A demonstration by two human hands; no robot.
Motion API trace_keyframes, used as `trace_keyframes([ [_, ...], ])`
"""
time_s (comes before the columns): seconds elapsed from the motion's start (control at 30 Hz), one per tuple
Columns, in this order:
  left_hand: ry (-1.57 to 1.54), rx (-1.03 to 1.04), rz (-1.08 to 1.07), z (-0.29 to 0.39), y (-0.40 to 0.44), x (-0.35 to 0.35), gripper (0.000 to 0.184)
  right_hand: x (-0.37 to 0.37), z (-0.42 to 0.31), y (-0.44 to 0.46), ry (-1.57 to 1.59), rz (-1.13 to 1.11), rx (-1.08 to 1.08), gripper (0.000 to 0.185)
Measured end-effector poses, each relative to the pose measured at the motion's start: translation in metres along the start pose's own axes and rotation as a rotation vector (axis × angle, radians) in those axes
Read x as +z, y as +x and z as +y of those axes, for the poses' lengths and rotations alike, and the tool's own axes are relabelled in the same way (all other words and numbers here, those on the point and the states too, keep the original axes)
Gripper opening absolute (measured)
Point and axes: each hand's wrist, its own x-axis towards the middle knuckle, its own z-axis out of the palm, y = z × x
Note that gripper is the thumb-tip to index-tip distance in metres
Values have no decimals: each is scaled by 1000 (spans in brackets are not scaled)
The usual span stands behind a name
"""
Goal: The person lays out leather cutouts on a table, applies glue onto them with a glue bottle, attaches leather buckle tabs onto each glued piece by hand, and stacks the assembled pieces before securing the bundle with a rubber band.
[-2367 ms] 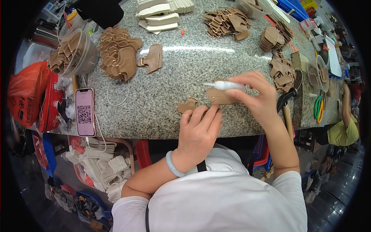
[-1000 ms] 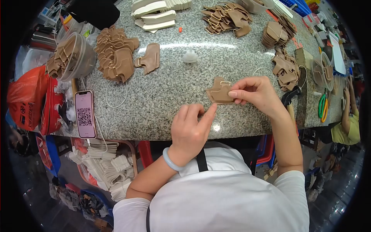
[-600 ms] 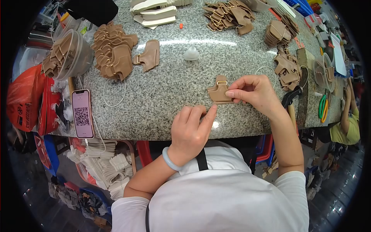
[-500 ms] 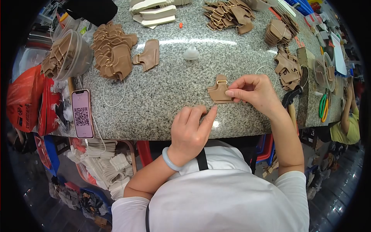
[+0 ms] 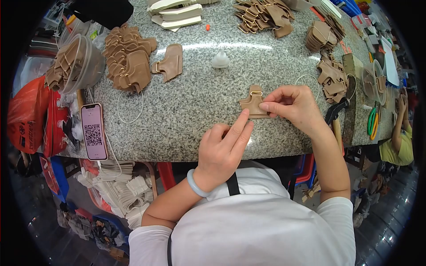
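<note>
A tan leather piece [image 5: 254, 102] with a gold-coloured rectangular buckle at its top lies on the speckled stone tabletop. Thumb and fingers of my right hand [image 5: 293, 106] pinch its right edge. With its index finger stretched out, my left hand [image 5: 221, 150] touches the lower left part of the same piece; its palm faces down and it grips nothing. Farther left, a single matching leather piece [image 5: 173, 62] lies beside a fanned pile of leather pieces [image 5: 133, 68]. A small white nozzle-topped bottle [image 5: 220, 59] stands beyond my hands.
A phone [image 5: 93, 133] showing a QR code rests at the left edge, cable attached. More leather pieces [image 5: 266, 17] are heaped at the back, with bundles [image 5: 320, 35] on the right. A clear tub [image 5: 88, 66] stands left. Another person [image 5: 401, 142] is at far right.
My left hand's index finger has moved up and onto the leather piece from its lower edge. My right hand keeps its pinch in nearly the same place.
</note>
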Motion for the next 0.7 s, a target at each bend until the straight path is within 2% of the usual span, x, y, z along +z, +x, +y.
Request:
trace_keyframes([
  [0.6,80,-5,-44,5,5,0,38,1,-1,0,3,13,17,15],
  [0.7,157,50,-40,7,13,-2,35,1,1,0,20,11,7,15],
])
